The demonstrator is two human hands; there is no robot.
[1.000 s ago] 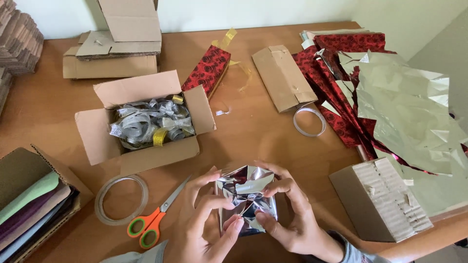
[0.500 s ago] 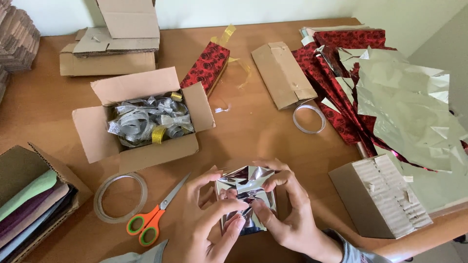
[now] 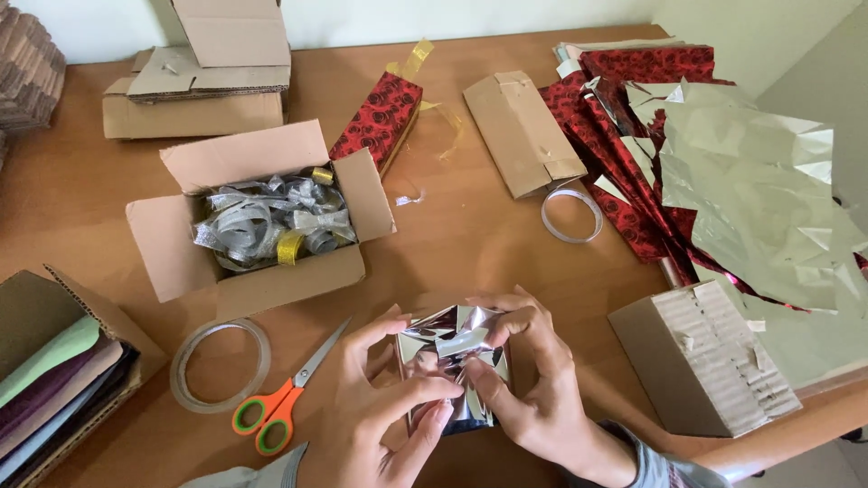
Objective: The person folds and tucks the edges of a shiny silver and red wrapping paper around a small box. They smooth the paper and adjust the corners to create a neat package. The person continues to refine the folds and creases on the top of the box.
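Observation:
A small box half covered in crinkled silver foil wrap (image 3: pixel 452 357) lies on the wooden table (image 3: pixel 470 244) near its front edge. My left hand (image 3: pixel 375 407) grips its left side, thumb and forefinger pinching the foil at the middle. My right hand (image 3: pixel 533 384) holds the right side, fingers pressing the folded foil on top. Both hands touch the package together.
Orange-handled scissors (image 3: pixel 280 402) and a clear tape roll (image 3: pixel 220 364) lie left of my hands. An open cardboard box of silver ribbons (image 3: pixel 262 226) sits behind. A second tape roll (image 3: pixel 571 214), red and silver wrapping sheets (image 3: pixel 723 172), a red wrapped box (image 3: pixel 378 119), plain cartons and a box of coloured sheets (image 3: pixel 54 380) surround.
My fingers have shifted slightly on the foil, folding it closer over the box top. The package stays in the same spot on the table.

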